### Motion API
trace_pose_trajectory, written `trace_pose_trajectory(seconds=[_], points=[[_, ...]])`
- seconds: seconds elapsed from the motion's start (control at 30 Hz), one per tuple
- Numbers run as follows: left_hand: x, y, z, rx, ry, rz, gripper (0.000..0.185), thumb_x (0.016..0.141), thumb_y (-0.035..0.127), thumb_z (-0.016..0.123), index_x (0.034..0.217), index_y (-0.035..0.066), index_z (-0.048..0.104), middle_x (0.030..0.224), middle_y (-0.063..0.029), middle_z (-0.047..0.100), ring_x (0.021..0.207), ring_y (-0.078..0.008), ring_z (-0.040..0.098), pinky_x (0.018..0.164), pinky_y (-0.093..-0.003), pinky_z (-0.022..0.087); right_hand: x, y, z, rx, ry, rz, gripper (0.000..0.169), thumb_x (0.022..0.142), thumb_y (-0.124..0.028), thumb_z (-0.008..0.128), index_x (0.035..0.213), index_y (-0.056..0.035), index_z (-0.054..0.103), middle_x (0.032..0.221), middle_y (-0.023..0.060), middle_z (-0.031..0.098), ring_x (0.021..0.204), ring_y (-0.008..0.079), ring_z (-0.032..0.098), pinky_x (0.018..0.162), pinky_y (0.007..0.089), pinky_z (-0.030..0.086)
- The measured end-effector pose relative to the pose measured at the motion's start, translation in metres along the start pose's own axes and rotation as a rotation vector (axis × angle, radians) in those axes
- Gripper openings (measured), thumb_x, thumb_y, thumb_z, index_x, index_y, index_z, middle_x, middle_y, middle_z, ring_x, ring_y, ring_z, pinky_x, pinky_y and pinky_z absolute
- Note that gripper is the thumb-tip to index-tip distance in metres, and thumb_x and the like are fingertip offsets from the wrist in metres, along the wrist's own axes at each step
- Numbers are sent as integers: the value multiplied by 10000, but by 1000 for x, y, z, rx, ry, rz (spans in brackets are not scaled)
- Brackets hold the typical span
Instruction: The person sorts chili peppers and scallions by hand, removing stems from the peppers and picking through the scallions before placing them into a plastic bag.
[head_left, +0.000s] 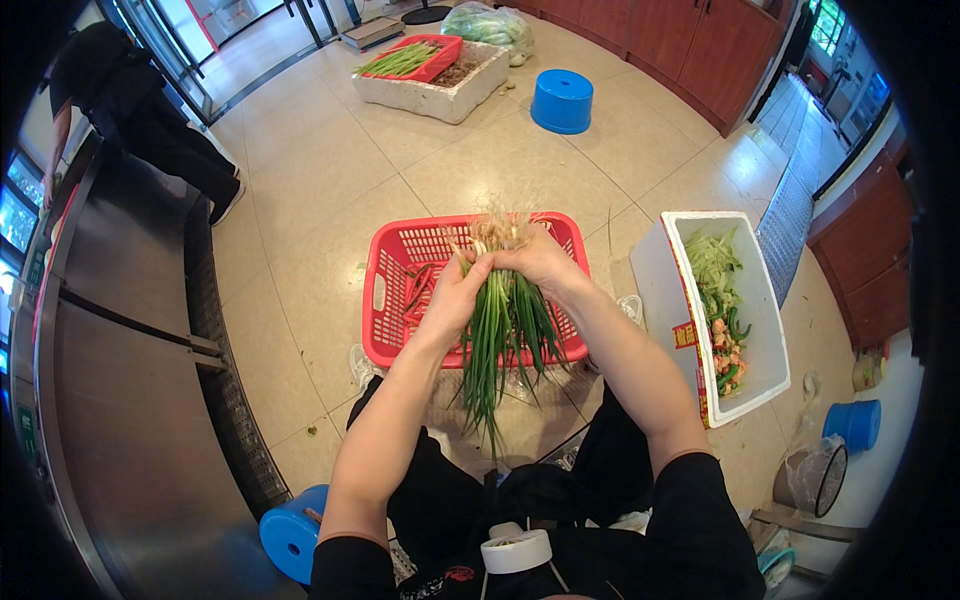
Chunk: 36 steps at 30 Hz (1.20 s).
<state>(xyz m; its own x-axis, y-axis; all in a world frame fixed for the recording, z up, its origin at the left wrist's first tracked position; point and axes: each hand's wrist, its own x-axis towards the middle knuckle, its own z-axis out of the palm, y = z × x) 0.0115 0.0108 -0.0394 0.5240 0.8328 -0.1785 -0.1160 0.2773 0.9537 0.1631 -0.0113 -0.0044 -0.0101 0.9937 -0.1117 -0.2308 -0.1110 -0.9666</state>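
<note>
A thick bunch of green onions (491, 330) is held up over a red plastic basket (379, 322), its pale roots away from me and its long green leaves hanging towards my lap. My left hand (459, 289) grips the bunch from the left, just below the roots. From the right, my right hand (540, 259) holds the same bunch near the white ends, so the two hands nearly meet. Red chili peppers (420, 292) lie in the basket's left part. The leaves and my hands hide much of the basket's inside.
A white foam box (780, 352) with vegetable scraps stands at right. Farther off are a blue stool (562, 101) and a foam box (420, 97) bearing a red basket (442, 56) of green stalks. Another person (135, 105) leans over the steel counter (142, 405) at left.
</note>
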Motion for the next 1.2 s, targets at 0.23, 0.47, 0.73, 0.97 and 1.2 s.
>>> trace_pose_trajectory(seconds=[0.23, 0.47, 0.73, 0.97, 1.2], points=[[-11, 19, 11, 2, -77, 72, 382, 854, 98, 613, 1177, -17, 445, 1021, -93, 595, 879, -130, 601, 753, -264, 514, -4, -7, -10, 163, -148, 24, 315, 710, 26, 662, 1021, 7, 612, 940, 86, 647, 825, 162, 625, 740, 294, 509], [-11, 20, 11, -121, -13, 55, 271, 857, 19, 568, 1122, 2, 518, 994, -54, 617, 842, -125, 611, 731, -259, 514, -3, -4, -12, 180, -60, 14, 321, 706, 24, 668, 1020, 21, 603, 946, 94, 650, 832, 169, 627, 744, 297, 510], [-11, 16, 7, 158, -16, 99, 173, 866, 65, 586, 1029, 6, 589, 898, -26, 630, 843, -97, 590, 726, -245, 488, 1, 0, -9, -36, -85, -47, 313, 698, 1, 674, 1003, 27, 611, 938, 90, 658, 835, 153, 624, 748, 273, 493], [-6, 18, -6, 298, -35, -49, 165, 915, 137, 530, 965, -9, 589, 802, -45, 636, 709, -108, 618, 604, -234, 482, -2, -19, -22, -556, -74, -66, 326, 702, -33, 656, 1017, 35, 609, 884, 70, 656, 792, 125, 604, 714, 258, 476], [-2, 30, -29, 403, 291, 76, 227, 941, 174, 473, 923, -17, 594, 752, -69, 639, 676, -136, 628, 589, -266, 489, -2, -25, -33, -595, 60, -32, 200, 720, -33, 668, 905, 38, 639, 776, 47, 651, 661, 139, 603, 567, 290, 481]])
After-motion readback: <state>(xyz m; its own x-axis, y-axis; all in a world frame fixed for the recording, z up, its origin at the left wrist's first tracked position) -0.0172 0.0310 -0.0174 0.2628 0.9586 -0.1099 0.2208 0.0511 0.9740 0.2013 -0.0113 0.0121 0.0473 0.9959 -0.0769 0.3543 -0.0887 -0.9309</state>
